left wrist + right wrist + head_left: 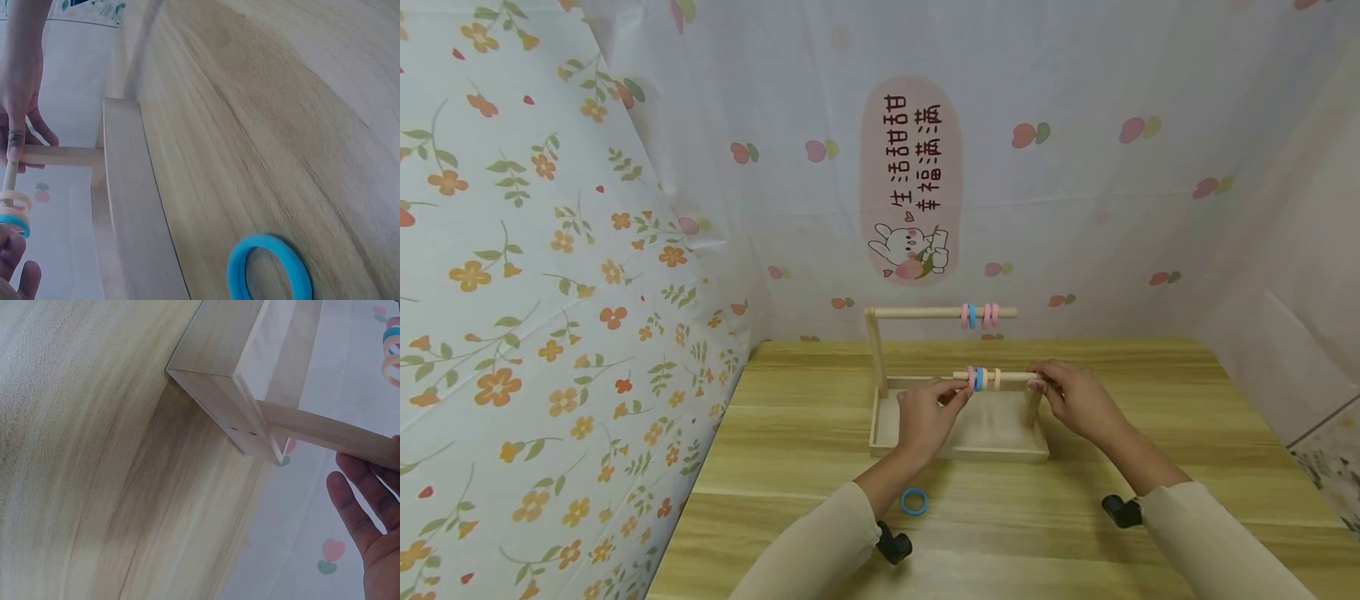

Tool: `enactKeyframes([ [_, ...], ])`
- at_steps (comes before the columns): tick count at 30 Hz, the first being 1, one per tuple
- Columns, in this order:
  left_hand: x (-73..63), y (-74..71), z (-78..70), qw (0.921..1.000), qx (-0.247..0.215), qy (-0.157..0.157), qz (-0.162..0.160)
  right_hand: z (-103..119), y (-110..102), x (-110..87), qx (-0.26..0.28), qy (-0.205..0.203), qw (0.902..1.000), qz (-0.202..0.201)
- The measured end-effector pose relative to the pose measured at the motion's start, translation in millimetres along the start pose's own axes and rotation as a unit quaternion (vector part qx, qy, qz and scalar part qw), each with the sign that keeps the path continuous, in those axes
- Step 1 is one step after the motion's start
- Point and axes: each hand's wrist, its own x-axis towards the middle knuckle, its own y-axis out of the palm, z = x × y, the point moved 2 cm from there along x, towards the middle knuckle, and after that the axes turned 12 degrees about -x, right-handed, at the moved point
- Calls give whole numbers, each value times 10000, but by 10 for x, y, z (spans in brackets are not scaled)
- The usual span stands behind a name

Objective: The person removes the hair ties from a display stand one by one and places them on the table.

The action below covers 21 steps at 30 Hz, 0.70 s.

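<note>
A wooden rack has a shallow tray base [958, 455] and two horizontal rods on posts. On the lower rod [1017, 377] hang a pink ring [971, 377], a blue ring [979, 379] and two peach rings [997, 379]. My left hand [925, 421] pinches the pink ring near the rod's free end, thumb and forefinger together. With my right hand [1078, 400] I hold the other end of that rod, where it meets its post [331, 432]; the fingers touch the post in the right wrist view.
Several pink and blue rings hang on the upper rod [917, 313] behind. A loose blue ring [914, 501] lies on the wood-grain table [805, 467] in front of the tray. Patterned cloth [805, 217] stands behind and at the left.
</note>
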Motion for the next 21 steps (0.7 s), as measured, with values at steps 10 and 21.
enactKeyframes([
  [10, 15, -110, -2, 9997, -104, 142, -148, -8, -20, -1, -14, -1, 10000, 47],
  [21, 17, -235, 33, 9990, -293, 307, -160, 6, -27, 13, -58, -39, 9999, 77],
])
